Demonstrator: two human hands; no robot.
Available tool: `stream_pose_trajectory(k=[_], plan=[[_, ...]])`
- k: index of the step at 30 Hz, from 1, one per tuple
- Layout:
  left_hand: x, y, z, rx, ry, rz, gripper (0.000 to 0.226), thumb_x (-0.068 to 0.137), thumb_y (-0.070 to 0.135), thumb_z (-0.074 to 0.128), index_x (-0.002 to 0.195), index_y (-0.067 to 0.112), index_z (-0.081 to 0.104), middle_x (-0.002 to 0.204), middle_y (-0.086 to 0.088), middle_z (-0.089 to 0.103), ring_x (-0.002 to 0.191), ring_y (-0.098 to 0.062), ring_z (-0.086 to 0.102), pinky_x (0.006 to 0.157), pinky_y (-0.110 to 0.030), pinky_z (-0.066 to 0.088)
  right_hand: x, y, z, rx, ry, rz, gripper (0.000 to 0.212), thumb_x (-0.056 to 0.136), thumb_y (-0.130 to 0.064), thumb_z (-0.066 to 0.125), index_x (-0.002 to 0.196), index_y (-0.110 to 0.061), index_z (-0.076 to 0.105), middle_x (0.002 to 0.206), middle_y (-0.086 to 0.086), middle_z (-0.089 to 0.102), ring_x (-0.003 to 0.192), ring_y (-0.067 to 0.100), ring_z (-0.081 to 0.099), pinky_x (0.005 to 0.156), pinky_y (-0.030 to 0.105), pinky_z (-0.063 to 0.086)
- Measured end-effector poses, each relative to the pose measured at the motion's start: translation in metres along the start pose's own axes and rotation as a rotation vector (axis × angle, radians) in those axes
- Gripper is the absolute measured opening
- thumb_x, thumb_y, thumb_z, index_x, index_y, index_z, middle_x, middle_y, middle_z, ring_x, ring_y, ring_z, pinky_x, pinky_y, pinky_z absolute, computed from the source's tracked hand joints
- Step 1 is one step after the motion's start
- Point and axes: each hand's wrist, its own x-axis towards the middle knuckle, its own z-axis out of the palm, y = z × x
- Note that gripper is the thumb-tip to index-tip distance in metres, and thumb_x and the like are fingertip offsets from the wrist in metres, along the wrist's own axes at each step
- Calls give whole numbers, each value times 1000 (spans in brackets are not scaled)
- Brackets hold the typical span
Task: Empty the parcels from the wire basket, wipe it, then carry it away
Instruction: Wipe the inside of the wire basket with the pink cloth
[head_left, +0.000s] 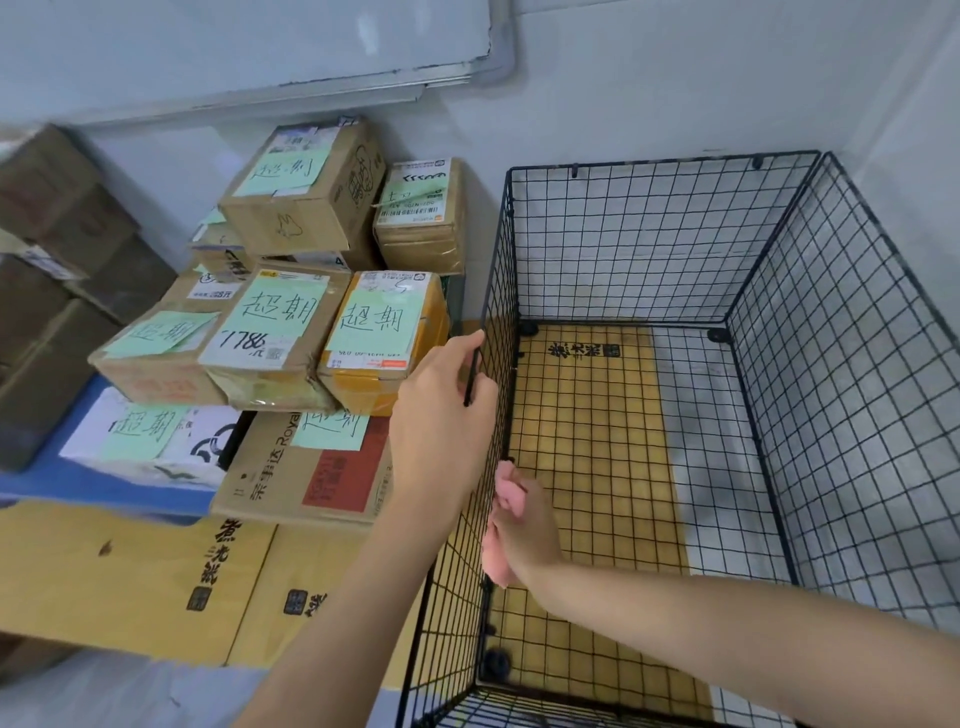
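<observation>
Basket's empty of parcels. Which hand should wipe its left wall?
Right. The right hand holds the pink cloth inside the wire basket, against that wall. The left hand grips the wall's top rim, well placed to steady it.

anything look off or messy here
Only the parcels: they are piled loosely beside the wire basket, boxes at differing angles, the top box tilted. The basket is empty and looks intact; left hand grips its side wall, right hand holds a pink cloth against it.
</observation>
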Motion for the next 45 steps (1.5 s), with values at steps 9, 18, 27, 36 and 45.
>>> stream_pose_trajectory(k=[9, 18, 27, 36, 45], plan=[[1, 0, 0, -36, 10, 1, 39, 93, 14, 56, 130, 24, 61, 106, 6, 67, 86, -9, 61, 72, -27, 51, -70, -56, -28, 162, -73, -185, 38, 97, -23, 59, 127, -40, 43, 123, -17, 56, 116, 0, 55, 104, 31, 45], [1, 1, -3, -56, 4, 3, 39, 92, 14, 56, 130, 21, 61, 113, 3, 66, 92, -14, 61, 76, -31, 51, -44, -13, -10, -51, -78, -112, 35, 99, -14, 54, 124, -35, 42, 126, -8, 52, 117, 6, 53, 109, 34, 43], [2, 0, -1, -76, 19, -11, 37, 93, 14, 55, 128, 22, 61, 111, 4, 66, 87, -13, 63, 75, -31, 54, -10, 21, 7, -249, -106, 76, 46, 97, -5, 54, 136, -22, 37, 136, 4, 49, 112, 14, 52, 81, 18, 41], [3, 1, 0, -83, 9, -16, 37, 91, 15, 55, 127, 22, 61, 112, 3, 66, 91, -17, 64, 80, -40, 55, -82, -37, -25, -64, -254, 111, 38, 99, -20, 56, 129, -33, 38, 120, -8, 57, 104, 8, 56, 88, 27, 44], [2, 0, 0, -67, 8, -3, 38, 92, 15, 54, 129, 22, 60, 111, 2, 66, 90, -18, 64, 77, -42, 55, -106, -43, -32, -142, -326, 37, 34, 94, -14, 60, 110, -38, 42, 108, -9, 63, 100, 4, 63, 86, 23, 53]])
